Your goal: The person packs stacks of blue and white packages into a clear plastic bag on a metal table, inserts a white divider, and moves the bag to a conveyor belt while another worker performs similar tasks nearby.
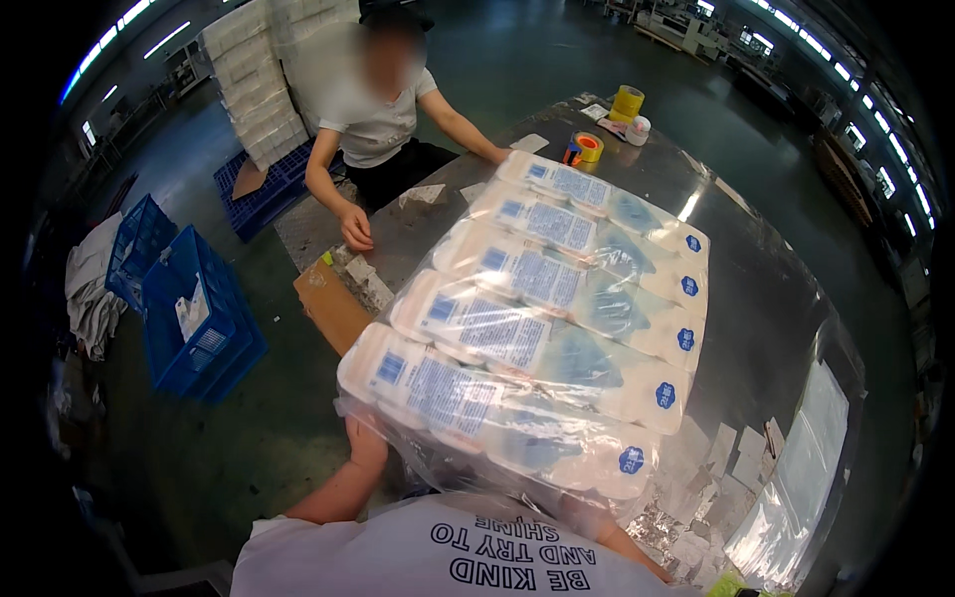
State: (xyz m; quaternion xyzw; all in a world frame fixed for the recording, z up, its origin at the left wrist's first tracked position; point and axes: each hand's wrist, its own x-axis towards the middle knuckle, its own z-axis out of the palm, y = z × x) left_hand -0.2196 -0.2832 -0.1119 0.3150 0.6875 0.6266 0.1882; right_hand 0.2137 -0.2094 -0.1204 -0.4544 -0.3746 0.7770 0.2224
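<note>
A large bundle of tissue packs (532, 323) in several rows, wrapped in a clear plastic bag (468, 458), lies across the dark metal table in front of me. The packs are pale with blue print. My left hand (366, 438) grips the bundle's near left corner from below, its fingers hidden under the plastic. Close to my body, my right hand (597, 522) is at the near right corner, mostly covered by the bag, so its fingers do not show. Across the bundle's far left corner, a co-worker's hand (497, 155) touches or nearly touches the packs.
Seated at the far left is the co-worker (383, 119). Blue crates (199, 313) and a pallet stack (254, 90) stand left. Tape rolls (589, 147) sit on the table's far side. Flat plastic bags (796, 478) and paper scraps (731, 458) lie at right.
</note>
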